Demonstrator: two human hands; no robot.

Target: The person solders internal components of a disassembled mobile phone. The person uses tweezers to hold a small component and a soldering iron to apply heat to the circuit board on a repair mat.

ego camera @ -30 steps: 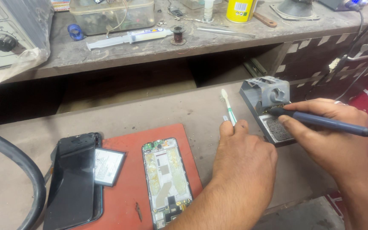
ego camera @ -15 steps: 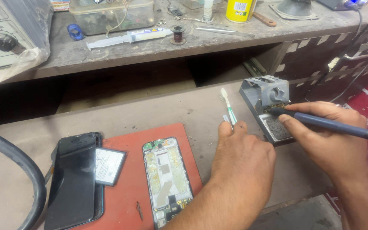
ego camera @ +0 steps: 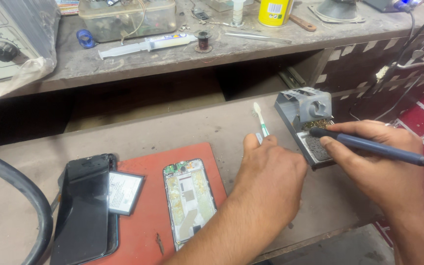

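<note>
Your right hand (ego camera: 381, 169) is closed pen-style around the blue soldering iron (ego camera: 369, 147), tip down in the grey iron stand (ego camera: 304, 115), right at its brass-wool pocket. Your left hand (ego camera: 271, 179) is pinched shut on a small white-and-green brush (ego camera: 259, 118), bristles pointing up and away from you, hand resting on the bench (ego camera: 123, 132) between stand and mat.

Step looks like tip cleaning at the stand, not soldering yet. The opened phone (ego camera: 188, 201) lies face-down, back off, board exposed, on the red mat (ego camera: 148, 162), well apart from the iron. Next move calls for a clean tip and a steady carry across your left hand; keep the cord clear.

Containers: the stand holds brass wool up top and a dark sponge pad in its tray. The clear plastic box (ego camera: 126, 19) on the shelf holds wire and small parts; can't tell more. Yellow jar (ego camera: 274, 11) beside it, contents hidden.
</note>
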